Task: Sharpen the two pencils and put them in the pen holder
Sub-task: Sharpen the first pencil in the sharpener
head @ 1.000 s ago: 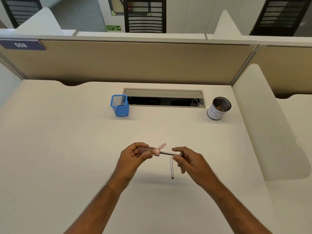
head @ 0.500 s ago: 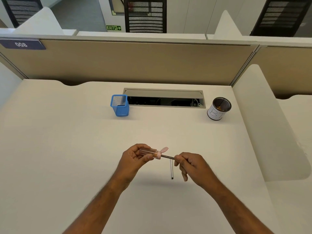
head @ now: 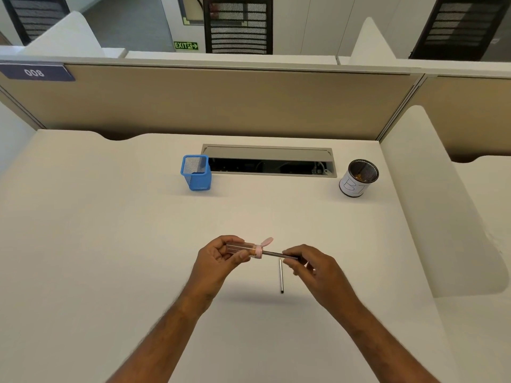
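While the left hand (head: 221, 261) grips the clear pink sharpener (head: 243, 248) by its barrel above the desk (head: 110, 244), the right hand (head: 312, 268) pinches the first pencil (head: 276, 254), whose tip sits inside the sharpener's mouth. The flip cap stands open above that mouth. A second pencil (head: 281, 276) lies on the desk just below the hands, untouched. To sharpen well, keep pencil and barrel in one straight line, press lightly inward and roll the pencil between the fingertips; a bent angle would likely snap the lead. The blue mesh pen holder (head: 195, 172) waits well apart, near the cable tray (head: 268, 153), with a round cup (head: 356, 181) farther right.
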Demonstrator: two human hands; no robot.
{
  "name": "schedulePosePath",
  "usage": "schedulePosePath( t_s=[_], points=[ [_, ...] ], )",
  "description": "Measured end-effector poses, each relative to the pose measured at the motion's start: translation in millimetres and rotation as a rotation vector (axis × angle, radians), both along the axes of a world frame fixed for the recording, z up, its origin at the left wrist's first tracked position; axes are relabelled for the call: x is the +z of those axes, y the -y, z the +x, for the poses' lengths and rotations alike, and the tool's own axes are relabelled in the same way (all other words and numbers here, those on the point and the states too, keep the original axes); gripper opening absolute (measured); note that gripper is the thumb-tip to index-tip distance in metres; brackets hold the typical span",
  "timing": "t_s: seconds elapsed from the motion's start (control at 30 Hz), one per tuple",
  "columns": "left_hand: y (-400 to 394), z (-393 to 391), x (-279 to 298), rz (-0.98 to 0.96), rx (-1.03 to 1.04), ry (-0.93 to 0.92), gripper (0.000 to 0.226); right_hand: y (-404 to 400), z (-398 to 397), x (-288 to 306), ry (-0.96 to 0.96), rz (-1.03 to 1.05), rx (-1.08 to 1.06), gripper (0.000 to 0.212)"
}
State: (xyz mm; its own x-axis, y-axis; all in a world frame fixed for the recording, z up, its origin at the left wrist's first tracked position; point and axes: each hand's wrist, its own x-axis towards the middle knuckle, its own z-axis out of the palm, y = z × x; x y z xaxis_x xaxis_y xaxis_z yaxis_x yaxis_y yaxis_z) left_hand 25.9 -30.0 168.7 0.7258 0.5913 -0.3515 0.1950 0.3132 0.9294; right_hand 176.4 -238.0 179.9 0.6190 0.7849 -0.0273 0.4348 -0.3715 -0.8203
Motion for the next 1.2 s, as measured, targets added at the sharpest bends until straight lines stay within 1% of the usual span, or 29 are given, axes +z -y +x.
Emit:
schedulePosePath(
  t_s=[0.07,0.13,0.2,0.33,0.4,0.47,0.5,0.57,0.6,0.67,0.77,0.87,0.97,1.1,1.2],
  points=[
    [0.4,0.6,0.5,0.000,-0.010,0.000,0.029,0.6,1.0,-0.8,0.024,0.007,0.000,0.008],
    [0.6,0.3,0.6,-0.009,-0.017,0.003,0.028,-0.3,1.5,-1.1,-0.022,0.010,0.000,0.008],
    [0.9,-0.4,0.9,-0.021,-0.027,0.006,0.028,-1.8,2.5,-0.4,-0.130,0.003,-0.018,0.012],
    [2.7,-3.2,1.1,-0.016,-0.053,-0.004,0.028,-5.9,4.6,5.1,-0.339,-0.064,-0.027,0.033],
    [2.3,-4.5,0.8,-0.009,-0.049,-0.008,0.028,-8.5,4.9,6.2,-0.407,-0.073,-0.014,0.038],
    [0.9,-4.8,0.8,-0.007,-0.037,-0.008,0.029,-9.4,4.3,6.1,-0.415,-0.054,-0.023,0.039],
    [0.1,-4.6,1.1,-0.004,-0.029,-0.008,0.028,-9.4,4.1,6.1,-0.412,-0.035,-0.023,0.036],
    [-0.5,-3.7,1.9,0.004,-0.012,-0.006,0.028,-8.3,3.9,6.8,-0.380,-0.019,-0.006,0.017],
    [-0.7,-3.1,1.9,0.007,-0.005,-0.005,0.028,-7.7,4.0,6.7,-0.360,-0.029,0.004,0.014],
    [-0.4,-2.3,2.1,0.010,0.005,-0.003,0.028,-6.3,3.8,5.7,-0.275,-0.042,0.008,0.022],
    [1.0,-0.2,2.3,0.014,-0.002,-0.008,0.029,-3.5,0.8,3.6,-0.133,-0.031,-0.014,0.010],
    [2.3,0.8,1.6,0.002,-0.010,-0.005,0.028,-0.6,-0.2,3.2,-0.090,-0.003,-0.026,0.008],
    [2.3,0.0,1.9,-0.017,-0.030,0.005,0.026,-3.6,0.2,3.8,-0.170,0.012,-0.026,0.012],
    [3.0,-2.1,4.6,-0.017,-0.074,0.005,0.026,-5.3,1.5,4.2,-0.335,-0.059,-0.024,0.033],
    [3.1,-5.0,4.6,-0.001,-0.084,-0.009,0.028,-5.6,0.4,4.3,-0.411,-0.081,-0.007,0.038]
  ],
)
